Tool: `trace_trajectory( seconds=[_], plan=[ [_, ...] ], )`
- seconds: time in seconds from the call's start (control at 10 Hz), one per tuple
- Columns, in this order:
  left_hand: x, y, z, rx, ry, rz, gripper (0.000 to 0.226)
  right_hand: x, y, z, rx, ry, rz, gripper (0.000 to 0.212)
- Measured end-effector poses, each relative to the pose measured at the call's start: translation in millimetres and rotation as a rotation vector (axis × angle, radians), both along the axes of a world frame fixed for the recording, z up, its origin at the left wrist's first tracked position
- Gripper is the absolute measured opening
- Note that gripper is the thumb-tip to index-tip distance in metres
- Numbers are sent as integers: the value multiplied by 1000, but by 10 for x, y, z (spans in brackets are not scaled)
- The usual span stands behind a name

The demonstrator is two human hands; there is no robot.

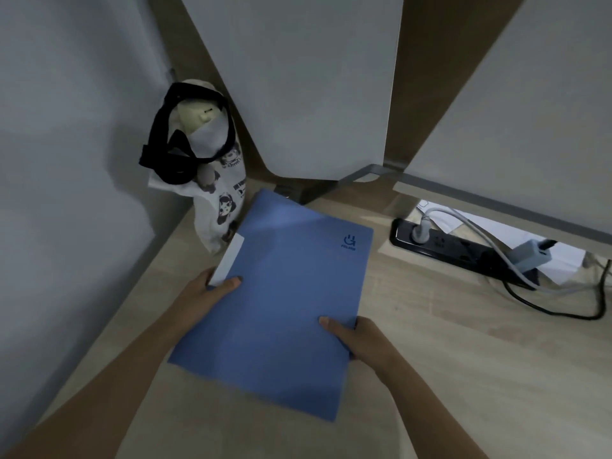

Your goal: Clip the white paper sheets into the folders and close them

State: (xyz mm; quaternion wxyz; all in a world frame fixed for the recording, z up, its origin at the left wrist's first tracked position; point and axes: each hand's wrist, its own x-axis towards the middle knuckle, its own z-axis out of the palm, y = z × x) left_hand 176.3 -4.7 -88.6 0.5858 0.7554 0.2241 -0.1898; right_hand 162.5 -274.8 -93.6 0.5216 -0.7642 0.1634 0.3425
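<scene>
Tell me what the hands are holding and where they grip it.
Both grip the closed blue folder: left hand on its left spine edge, right hand on its right edge.

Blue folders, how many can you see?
1. The blue folder lies closed on the wooden desk, held by left hand and right hand. Others may be out of view.

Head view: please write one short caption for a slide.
Both hands, left hand and right hand, hold a closed blue folder over a wooden desk.
</scene>
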Motion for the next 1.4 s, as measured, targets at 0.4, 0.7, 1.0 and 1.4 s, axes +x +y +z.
trace_trajectory(
  seconds=[0.4,0.7,1.0,1.4],
  plan=[
    [73,197,-64,190,-49,-115,86,27,45,229,-679,-269,315,61],
    [-527,301,80,697,-164,-850,141,-981,262,-125,-759,-645,516,106],
    [-488,341,-135,892,-491,-881,144,-920,248,-245,-781,-734,550,128],
    [-773,238,-93,1027,-409,-754,127,-929,-10,183,-467,-446,572,92]
  ],
)
